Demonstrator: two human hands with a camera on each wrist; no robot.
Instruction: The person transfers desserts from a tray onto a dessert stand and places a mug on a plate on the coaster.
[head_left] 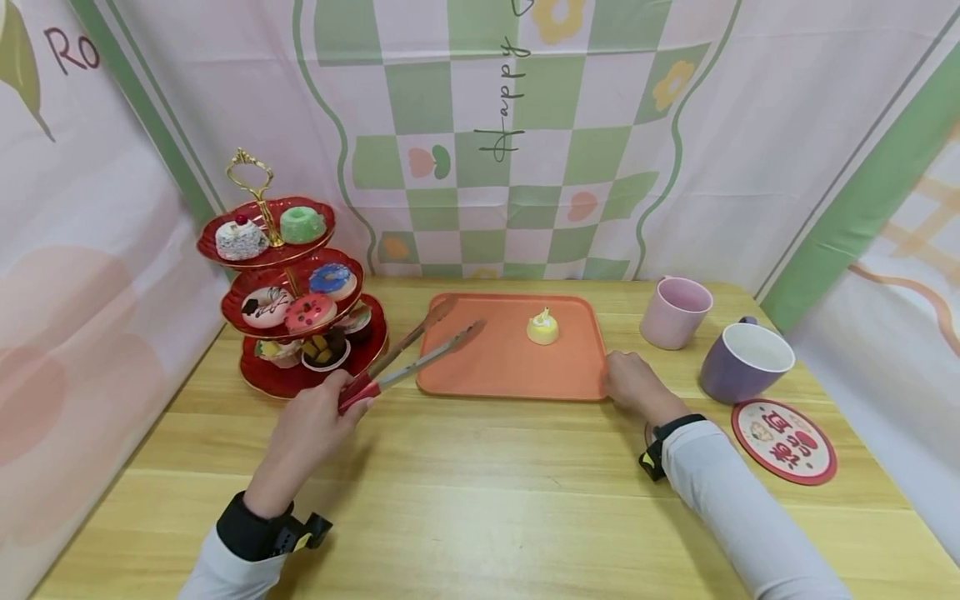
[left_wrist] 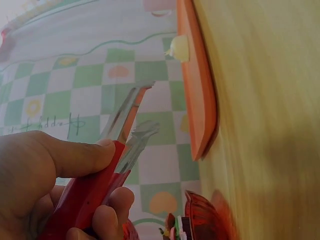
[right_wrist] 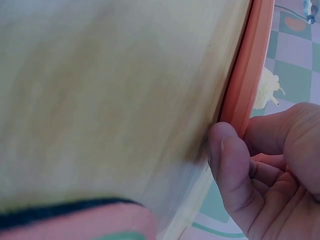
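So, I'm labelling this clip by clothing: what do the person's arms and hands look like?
The left hand and right hand are bare. Behind each is a white sleeve, with a black band at the wrist carrying a small black attachment marked with yellow.

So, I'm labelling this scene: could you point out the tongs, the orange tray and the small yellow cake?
Tongs [left_wrist: 96, 189]: left wrist view, on the red handle.
Orange tray [head_left: 487, 360]: head view, on its bare upper surface.
Small yellow cake [head_left: 543, 332]: head view, on its yellow side.
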